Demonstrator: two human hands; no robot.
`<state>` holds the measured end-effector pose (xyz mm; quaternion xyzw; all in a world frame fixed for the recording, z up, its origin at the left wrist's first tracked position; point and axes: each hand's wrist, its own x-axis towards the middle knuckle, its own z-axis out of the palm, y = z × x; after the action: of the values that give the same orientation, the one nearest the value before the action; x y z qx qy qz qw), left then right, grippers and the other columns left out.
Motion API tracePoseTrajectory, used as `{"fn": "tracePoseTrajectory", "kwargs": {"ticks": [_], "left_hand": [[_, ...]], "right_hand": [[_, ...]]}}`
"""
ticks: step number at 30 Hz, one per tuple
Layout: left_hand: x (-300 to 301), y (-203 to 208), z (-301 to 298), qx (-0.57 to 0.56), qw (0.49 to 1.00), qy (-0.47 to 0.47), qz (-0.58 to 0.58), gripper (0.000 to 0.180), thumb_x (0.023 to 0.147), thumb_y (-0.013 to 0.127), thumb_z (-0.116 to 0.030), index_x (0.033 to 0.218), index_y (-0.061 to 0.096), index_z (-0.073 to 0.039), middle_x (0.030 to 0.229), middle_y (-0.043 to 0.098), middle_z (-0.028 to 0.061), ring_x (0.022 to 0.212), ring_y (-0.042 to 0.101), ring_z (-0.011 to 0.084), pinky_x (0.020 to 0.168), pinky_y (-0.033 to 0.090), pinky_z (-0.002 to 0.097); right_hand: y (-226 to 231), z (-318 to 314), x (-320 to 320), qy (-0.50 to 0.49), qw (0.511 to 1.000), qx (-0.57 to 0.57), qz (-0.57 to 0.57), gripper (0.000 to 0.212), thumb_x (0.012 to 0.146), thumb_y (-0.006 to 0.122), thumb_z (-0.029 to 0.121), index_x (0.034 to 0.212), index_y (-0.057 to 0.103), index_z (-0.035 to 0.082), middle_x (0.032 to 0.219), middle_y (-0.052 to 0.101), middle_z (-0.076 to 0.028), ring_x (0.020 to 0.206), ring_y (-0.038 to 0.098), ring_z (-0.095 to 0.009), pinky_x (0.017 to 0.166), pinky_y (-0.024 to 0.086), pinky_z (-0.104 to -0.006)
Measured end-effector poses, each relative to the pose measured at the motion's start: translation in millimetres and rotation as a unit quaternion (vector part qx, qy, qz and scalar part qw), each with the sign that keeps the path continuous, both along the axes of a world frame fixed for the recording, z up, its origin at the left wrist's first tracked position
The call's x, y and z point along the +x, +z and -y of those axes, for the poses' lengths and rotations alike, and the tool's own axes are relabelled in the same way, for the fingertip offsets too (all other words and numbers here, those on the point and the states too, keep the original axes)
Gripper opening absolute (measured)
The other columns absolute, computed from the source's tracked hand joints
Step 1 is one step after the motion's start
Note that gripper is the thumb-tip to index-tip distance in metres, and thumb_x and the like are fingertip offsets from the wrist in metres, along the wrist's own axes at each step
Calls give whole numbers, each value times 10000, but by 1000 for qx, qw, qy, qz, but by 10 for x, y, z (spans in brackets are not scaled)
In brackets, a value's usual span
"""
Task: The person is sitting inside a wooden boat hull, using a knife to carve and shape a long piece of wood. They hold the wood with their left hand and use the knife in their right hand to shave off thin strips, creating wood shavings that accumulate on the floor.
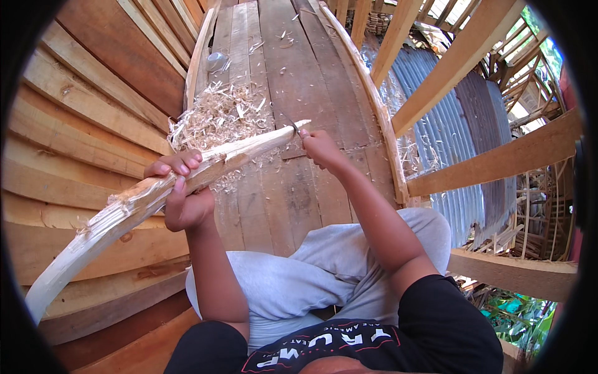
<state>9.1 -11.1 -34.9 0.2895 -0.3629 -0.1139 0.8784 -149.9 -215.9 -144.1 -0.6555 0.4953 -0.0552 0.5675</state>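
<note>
Planks (93, 100) stacked on my left, rough-sawn, edges bending toward the rim of view

Long pale stick of wood (156, 190) lies across my front, lower left up to its tip near the middle of the floor; bark off, surface raw and splintered along the lower stretch, thinner toward the tip

Left hand (180, 193) wrapped shut around the stick about mid-length, fingers over the top, thumb under

Handling, my judgement: stiff, light enough for one hand, dry and fibrous rather than slippery; torn fibres look sharp, so the smoother shaved part above my left hand is the better place to take hold; the thin tip could snap if levered

Heap of pale shavings (218, 115) on the floorboards (299, 68) just behind the stick, loose curls scattered further up

Small clear round container (216, 60) beyond the shavings, beside a plank edge; I cannot tell what is in it

Right hand (321, 148) closed around a small dark blade (293, 126), its point touching the stick near the tip

Grey trousers (293, 274) below, knees drawn up

Right of the floor edge: timber rails (492, 162), corrugated metal sheeting (436, 131) below them, green leaves (517, 311) at lower right
</note>
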Motion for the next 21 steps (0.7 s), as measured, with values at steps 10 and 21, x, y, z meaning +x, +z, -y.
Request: {"fn": "tracePoseTrajectory", "kwargs": {"ticks": [10,21], "left_hand": [[118,582,-466,35,995,-35,89,288,706,498,-88,990,449,-89,770,434,54,721,444,174,746,378,374],[327,580,-649,56,996,1,73,270,716,505,-65,981,456,-83,784,437,65,745,444,183,792,374,386]], "right_hand": [[-519,-27,-50,10,985,-171,-23,362,935,545,324,850,583,-26,687,584,-125,570,581,-211,493,463,-388],[-609,-111,-272,118,912,-297,-258,227,800,588,49,980,664,-66,1013,662,-245,946,657,-374,804,541,-430]]}}
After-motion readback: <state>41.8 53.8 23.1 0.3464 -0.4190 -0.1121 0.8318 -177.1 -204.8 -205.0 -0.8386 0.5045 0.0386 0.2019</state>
